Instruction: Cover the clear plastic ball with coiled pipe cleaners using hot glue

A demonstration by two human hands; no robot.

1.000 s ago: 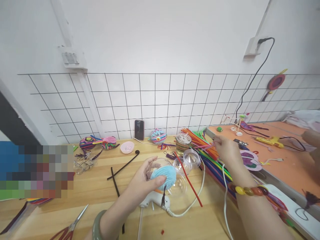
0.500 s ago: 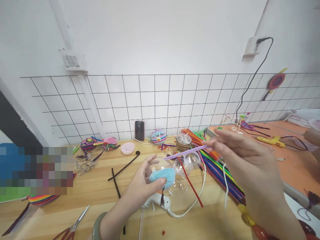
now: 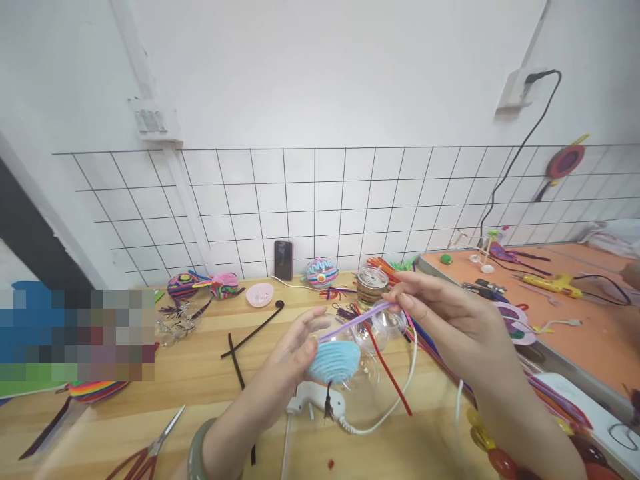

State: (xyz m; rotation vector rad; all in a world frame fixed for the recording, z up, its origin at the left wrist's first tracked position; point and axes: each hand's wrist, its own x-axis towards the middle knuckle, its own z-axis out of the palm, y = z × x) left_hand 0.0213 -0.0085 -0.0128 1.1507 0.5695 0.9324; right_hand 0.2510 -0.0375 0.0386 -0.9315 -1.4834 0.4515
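Note:
My left hand (image 3: 293,350) is closed around a clear ball whose lower part is covered in light blue pipe cleaner (image 3: 334,362). A dark tassel (image 3: 328,405) hangs beneath it. Pinched in the fingertips of my right hand (image 3: 450,320) is a purple pipe cleaner (image 3: 357,321). It slants down to the left, its far end at the ball's upper edge by my left fingers; whether it touches I cannot tell. Under the ball lies a white glue gun (image 3: 320,398), partly hidden by my left hand.
Red-handled scissors (image 3: 147,453) lie at front left, black pipe cleaners (image 3: 255,330) behind them. A red pipe cleaner (image 3: 387,370), clear plastic balls (image 3: 390,322) and a jar (image 3: 373,287) stand near my right hand. A phone (image 3: 283,260) leans on the wall. A yellow glue gun (image 3: 550,285) lies on the orange table.
My right hand has moved left and slightly down, bringing the purple pipe cleaner's end to the ball. The ball has turned, so its blue ridged side faces me more. The view has shifted slightly.

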